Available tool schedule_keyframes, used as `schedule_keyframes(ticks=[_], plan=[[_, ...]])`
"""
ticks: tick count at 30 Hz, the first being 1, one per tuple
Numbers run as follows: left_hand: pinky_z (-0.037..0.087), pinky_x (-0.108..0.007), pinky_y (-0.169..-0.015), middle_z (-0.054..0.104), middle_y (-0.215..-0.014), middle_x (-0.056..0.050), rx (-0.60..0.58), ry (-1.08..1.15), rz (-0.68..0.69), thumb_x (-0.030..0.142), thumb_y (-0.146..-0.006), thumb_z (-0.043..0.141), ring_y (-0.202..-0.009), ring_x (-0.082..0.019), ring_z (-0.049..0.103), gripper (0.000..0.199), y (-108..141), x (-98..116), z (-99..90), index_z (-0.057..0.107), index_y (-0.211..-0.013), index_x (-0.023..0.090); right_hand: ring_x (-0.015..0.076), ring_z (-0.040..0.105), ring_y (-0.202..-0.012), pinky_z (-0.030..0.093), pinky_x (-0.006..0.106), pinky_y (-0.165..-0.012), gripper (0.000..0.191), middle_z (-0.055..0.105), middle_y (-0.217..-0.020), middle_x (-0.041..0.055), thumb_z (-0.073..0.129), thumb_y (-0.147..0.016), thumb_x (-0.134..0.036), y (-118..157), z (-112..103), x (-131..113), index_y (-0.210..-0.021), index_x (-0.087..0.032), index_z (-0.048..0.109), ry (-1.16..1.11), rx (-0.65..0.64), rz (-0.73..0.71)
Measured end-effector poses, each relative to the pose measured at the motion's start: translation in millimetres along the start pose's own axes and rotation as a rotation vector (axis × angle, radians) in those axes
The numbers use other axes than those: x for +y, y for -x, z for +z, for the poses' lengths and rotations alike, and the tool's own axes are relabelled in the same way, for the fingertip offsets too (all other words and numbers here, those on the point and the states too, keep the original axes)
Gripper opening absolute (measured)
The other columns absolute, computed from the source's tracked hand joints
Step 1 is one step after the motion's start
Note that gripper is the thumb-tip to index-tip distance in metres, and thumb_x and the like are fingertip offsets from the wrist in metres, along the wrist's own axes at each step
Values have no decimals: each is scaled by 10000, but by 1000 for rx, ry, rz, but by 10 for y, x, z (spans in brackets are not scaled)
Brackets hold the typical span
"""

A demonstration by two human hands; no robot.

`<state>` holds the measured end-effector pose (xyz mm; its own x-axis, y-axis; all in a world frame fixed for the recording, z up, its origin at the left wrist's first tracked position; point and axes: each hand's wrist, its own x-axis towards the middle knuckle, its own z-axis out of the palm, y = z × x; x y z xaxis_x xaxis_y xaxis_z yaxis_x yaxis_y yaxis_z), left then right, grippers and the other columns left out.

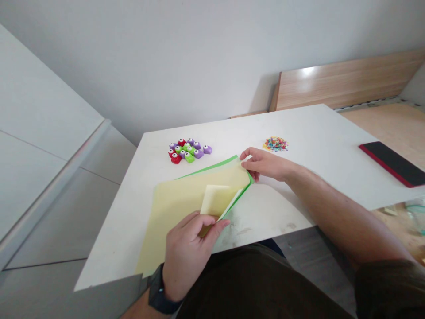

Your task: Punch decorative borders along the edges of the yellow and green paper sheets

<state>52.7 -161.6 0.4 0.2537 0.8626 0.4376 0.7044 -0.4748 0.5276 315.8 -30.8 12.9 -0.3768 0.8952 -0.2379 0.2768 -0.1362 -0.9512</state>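
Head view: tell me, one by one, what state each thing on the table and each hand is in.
Left hand: pinching paper
Right hand: at the paper's far right corner, grip unclear
Yellow sheet: spread out, right side raised
Pale flap: sticking up
Green sheet: mostly covered, edges showing
Eyed figures: clustered together
Colorful bits: heaped loosely
Dark red-edged object: lying flat

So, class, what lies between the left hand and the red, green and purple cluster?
In the head view, yellow paper stretches from the left hand toward the cluster; beyond it come a green strip and white tabletop.
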Motion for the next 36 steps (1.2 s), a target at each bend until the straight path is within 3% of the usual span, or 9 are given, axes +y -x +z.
schedule_keyframes(ticks=[7, 19, 25, 30, 36], plan=[[442, -243, -614, 648, -692, 26, -8, 13, -68, 267, -921, 694, -621, -113, 593, 156, -2, 5, -22, 679, -778, 205, 128, 577, -540, 464, 215, -458, 210, 587, -644, -40, 541, -921, -153, -15, 26, -6, -1108, -212, 467, -16, 45, 35], [506, -257, -688, 711, -794, -8, 168, -103, -64, 247, -912, 695, -719, -149, 662, 73, 52, -29, -43, 652, -890, 193, 141, 598, -546, 472, 232, -458, 417, 646, -651, -13, 653, -819, -180, -14, 22, -10, -1208, -184, 502, -137, 64, 108], [504, -248, -667, 708, -770, 1, 229, -136, -16, 215, -887, 732, -681, -135, 652, 70, 75, -41, -51, 667, -889, 189, 96, 507, -429, 399, 217, -400, 165, 595, -545, -18, 704, -827, -316, -61, 72, 81, -830, -160, 649, 53, -74, 120], [506, -237, -654, 707, -753, 14, 281, -165, 4, 191, -865, 758, -646, -120, 638, 83, 93, -65, -87, 681, -894, 194, 83, 454, -388, 337, 217, -371, 209, 536, -481, -39, 704, -821, -309, -85, 20, 106, -686, -174, 619, 130, 16, 118], [480, -237, -601, 687, -711, 21, 299, -185, 14, 191, -840, 784, -598, -112, 603, 84, 136, -84, -168, 702, -857, 195, 86, 407, -364, 260, 226, -358, 354, 453, -423, -60, 735, -837, -396, -19, -239, -9, -641, -214, 503, 173, 188, 9]])
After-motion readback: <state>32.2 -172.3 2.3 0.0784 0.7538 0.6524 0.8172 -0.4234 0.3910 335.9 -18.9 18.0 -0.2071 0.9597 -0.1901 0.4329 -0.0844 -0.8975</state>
